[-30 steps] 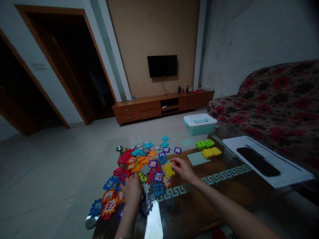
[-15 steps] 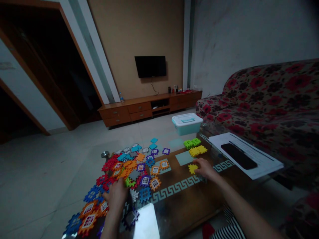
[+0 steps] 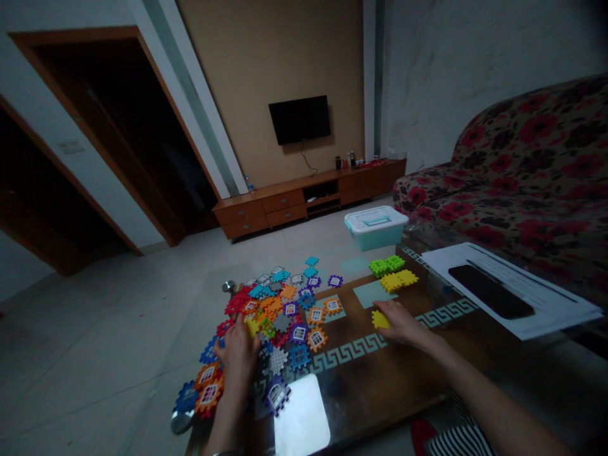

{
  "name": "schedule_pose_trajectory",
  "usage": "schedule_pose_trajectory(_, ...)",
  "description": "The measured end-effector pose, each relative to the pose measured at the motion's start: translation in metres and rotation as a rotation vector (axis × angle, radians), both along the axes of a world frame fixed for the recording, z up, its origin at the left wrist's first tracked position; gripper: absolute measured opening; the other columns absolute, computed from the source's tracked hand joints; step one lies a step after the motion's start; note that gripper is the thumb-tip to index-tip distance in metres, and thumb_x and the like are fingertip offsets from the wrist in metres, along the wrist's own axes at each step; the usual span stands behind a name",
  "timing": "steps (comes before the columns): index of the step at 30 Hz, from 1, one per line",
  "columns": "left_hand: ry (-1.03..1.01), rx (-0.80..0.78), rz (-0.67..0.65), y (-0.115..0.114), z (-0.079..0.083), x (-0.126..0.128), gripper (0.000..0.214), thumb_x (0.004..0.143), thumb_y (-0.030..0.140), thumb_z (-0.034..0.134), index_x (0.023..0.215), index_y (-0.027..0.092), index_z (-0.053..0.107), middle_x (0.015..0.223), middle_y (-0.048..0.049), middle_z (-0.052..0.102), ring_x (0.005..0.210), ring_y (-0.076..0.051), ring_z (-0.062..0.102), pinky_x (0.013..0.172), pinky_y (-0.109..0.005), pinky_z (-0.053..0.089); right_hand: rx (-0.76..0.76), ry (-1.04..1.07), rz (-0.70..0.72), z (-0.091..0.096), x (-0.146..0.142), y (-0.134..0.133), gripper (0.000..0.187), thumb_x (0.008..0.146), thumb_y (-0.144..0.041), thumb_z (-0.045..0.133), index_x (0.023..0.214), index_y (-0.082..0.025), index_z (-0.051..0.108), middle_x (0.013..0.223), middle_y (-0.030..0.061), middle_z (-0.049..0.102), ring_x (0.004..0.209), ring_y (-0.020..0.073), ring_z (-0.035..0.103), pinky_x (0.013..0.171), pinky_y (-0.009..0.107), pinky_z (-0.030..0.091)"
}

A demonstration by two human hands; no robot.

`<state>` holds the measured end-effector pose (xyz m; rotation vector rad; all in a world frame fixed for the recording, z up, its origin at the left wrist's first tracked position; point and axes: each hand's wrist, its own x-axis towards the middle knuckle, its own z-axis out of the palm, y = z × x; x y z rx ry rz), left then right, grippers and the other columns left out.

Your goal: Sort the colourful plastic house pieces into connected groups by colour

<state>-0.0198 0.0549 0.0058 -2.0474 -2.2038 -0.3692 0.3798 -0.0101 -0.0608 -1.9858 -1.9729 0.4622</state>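
My left hand (image 3: 237, 354) reaches into a spread pile of toothed plastic building tiles (image 3: 270, 307) on the left of the glass table. A yellow tile (image 3: 251, 326) shows between its thumb and forefinger; the other fingertips are partly hidden. My right hand (image 3: 403, 324) pinches another yellow tile (image 3: 380, 320) just above the table's middle. Beyond it lie a yellow tile stack (image 3: 399, 280) and a green tile stack (image 3: 387, 265). Orange window tiles (image 3: 317, 339), purple window tiles (image 3: 299, 333) and blue ones (image 3: 299, 358) lie around the left hand.
A lidded turquoise box (image 3: 377, 228) stands beyond the stacks. On the right, papers (image 3: 560, 310) carry a black phone (image 3: 491, 291) and a pen. A white rectangular panel (image 3: 303, 418) is near the front edge. A flowered sofa (image 3: 513, 158) borders the right side.
A yellow tile has come into sight at my left hand's fingers. My right hand still holds its yellow tile. The view has turned a little left, shifting everything rightward.
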Motion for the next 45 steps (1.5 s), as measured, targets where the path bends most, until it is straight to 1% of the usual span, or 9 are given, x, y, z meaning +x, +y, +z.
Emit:
schedule_pose_trajectory(3, -0.041, 0.113, -0.107, -0.002, -0.001, 0.010, 0.051, 0.087, 0.023, 0.044, 0.137, 0.010, 0.040, 0.132, -0.0190, 0.058, 0.125, -0.029, 0.050, 0.109, -0.053, 0.027, 0.086, 0.133, 0.100, 0.000, -0.007, -0.001, 0.063, 0.073, -0.019, 0.059, 0.135, -0.013, 0.047, 0.127, 0.0158, 0.054, 0.120, 0.0277, 0.048, 0.102, 0.039, 0.036)
schedule_pose_trajectory(6, -0.124, 0.142, -0.348, -0.016, -0.011, 0.040, 0.049, 0.085, 0.019, 0.046, 0.134, 0.014, 0.045, 0.136, -0.0158, 0.055, 0.127, -0.025, 0.050, 0.109, -0.043, 0.034, 0.150, 0.202, 0.186, 0.004, -0.017, 0.000, 0.065, 0.075, -0.016, 0.056, 0.138, -0.019, 0.043, 0.129, 0.0124, 0.053, 0.122, 0.0259, 0.046, 0.106, 0.040, 0.034)
schedule_pose_trajectory(10, -0.180, -0.089, -0.750, -0.056, -0.037, 0.101, 0.062, 0.076, 0.009, 0.047, 0.138, 0.015, 0.042, 0.141, -0.0124, 0.051, 0.130, -0.021, 0.047, 0.110, -0.037, 0.037, 0.204, 0.220, 0.250, 0.010, -0.030, 0.001, 0.069, 0.074, -0.012, 0.057, 0.140, -0.023, 0.041, 0.129, 0.0105, 0.052, 0.122, 0.0253, 0.046, 0.107, 0.040, 0.034)
schedule_pose_trajectory(15, -0.186, -0.309, -0.881, -0.090, -0.057, 0.143, 0.058, 0.081, 0.009, 0.047, 0.137, 0.023, 0.046, 0.141, -0.0074, 0.052, 0.131, -0.023, 0.045, 0.111, -0.045, 0.034, 0.196, 0.223, 0.337, 0.019, -0.047, -0.011, 0.063, 0.074, -0.014, 0.059, 0.135, -0.021, 0.047, 0.125, 0.0106, 0.054, 0.118, 0.0260, 0.046, 0.103, 0.042, 0.038)
schedule_pose_trajectory(19, -0.213, -0.255, -0.784, -0.084, -0.041, 0.130, 0.044, 0.081, 0.017, 0.060, 0.125, 0.023, 0.056, 0.133, -0.0069, 0.059, 0.128, -0.027, 0.046, 0.109, -0.049, 0.033, 0.139, 0.236, 0.387, 0.028, -0.063, -0.027, 0.055, 0.077, -0.015, 0.060, 0.131, -0.021, 0.050, 0.119, 0.0103, 0.055, 0.113, 0.0253, 0.048, 0.100, 0.039, 0.040)
schedule_pose_trajectory(24, -0.206, -0.090, -0.485, -0.068, -0.017, 0.095, 0.027, 0.089, 0.015, 0.046, 0.111, 0.022, 0.062, 0.113, -0.0061, 0.065, 0.110, -0.023, 0.054, 0.097, -0.040, 0.039, 0.045, 0.205, 0.457, 0.028, -0.079, -0.037, 0.055, 0.074, -0.014, 0.062, 0.128, -0.023, 0.053, 0.118, 0.0087, 0.054, 0.111, 0.0260, 0.047, 0.097, 0.039, 0.039)
schedule_pose_trajectory(32, -0.024, -0.080, -0.091, -0.036, -0.012, 0.052, 0.026, 0.090, 0.017, 0.042, 0.107, 0.020, 0.061, 0.119, -0.0090, 0.061, 0.117, -0.025, 0.047, 0.093, -0.037, 0.035, -0.002, 0.205, 0.514, 0.023, -0.079, -0.041, 0.050, 0.071, -0.006, 0.062, 0.118, -0.025, 0.058, 0.117, 0.0077, 0.055, 0.107, 0.0252, 0.048, 0.093, 0.037, 0.040)
schedule_pose_trajectory(39, 0.100, -0.180, -0.025, -0.025, -0.015, 0.038, 0.027, 0.088, 0.018, 0.040, 0.103, 0.017, 0.062, 0.118, -0.0128, 0.061, 0.113, -0.029, 0.049, 0.090, -0.044, 0.036, 0.054, 0.111, 0.476, 0.013, -0.081, -0.040, 0.058, 0.067, -0.008, 0.065, 0.122, -0.023, 0.057, 0.112, 0.0091, 0.055, 0.104, 0.0263, 0.049, 0.090, 0.039, 0.040)
schedule_pose_trajectory(45, 0.150, -0.151, 0.011, -0.022, -0.015, 0.036, 0.038, 0.080, 0.009, 0.041, 0.112, 0.017, 0.061, 0.118, -0.0146, 0.060, 0.114, -0.030, 0.049, 0.090, -0.047, 0.037, 0.034, 0.046, 0.422, 0.014, -0.078, -0.038, 0.055, 0.066, -0.008, 0.064, 0.119, -0.022, 0.059, 0.110, 0.0101, 0.055, 0.101, 0.0278, 0.050, 0.086, 0.039, 0.041)
